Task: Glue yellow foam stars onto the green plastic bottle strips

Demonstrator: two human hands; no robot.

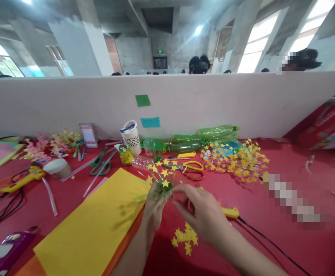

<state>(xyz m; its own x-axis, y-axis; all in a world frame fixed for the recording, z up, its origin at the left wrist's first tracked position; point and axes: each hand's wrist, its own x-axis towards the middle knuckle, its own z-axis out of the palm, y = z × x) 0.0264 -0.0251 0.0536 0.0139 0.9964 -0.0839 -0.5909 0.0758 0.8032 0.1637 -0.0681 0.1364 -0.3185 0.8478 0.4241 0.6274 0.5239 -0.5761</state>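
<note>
My left hand [153, 201] is closed round a small bunch of yellow paper stars [164, 173] on thin clear stems, with some green plastic at its base. The stars fan out above the fingers. My right hand [197, 209] is beside it on the right, thumb and fingertips drawn together close to the bunch. Whatever those fingers pinch is too small to make out. Several loose yellow stars [187, 237] lie on the red table below my hands. A yellow paper sheet [92, 222] lies left of my left hand, over orange paper.
Green plastic bottles [190, 145] lie along the white partition [98, 99]. Before them are yellow-handled scissors [194, 165] and a yellow cutter [187, 155]. More stemmed stars [249, 161] are on the right. A yellow-handled tool [231, 212] trails a black cable. A white cup [131, 138] stands behind.
</note>
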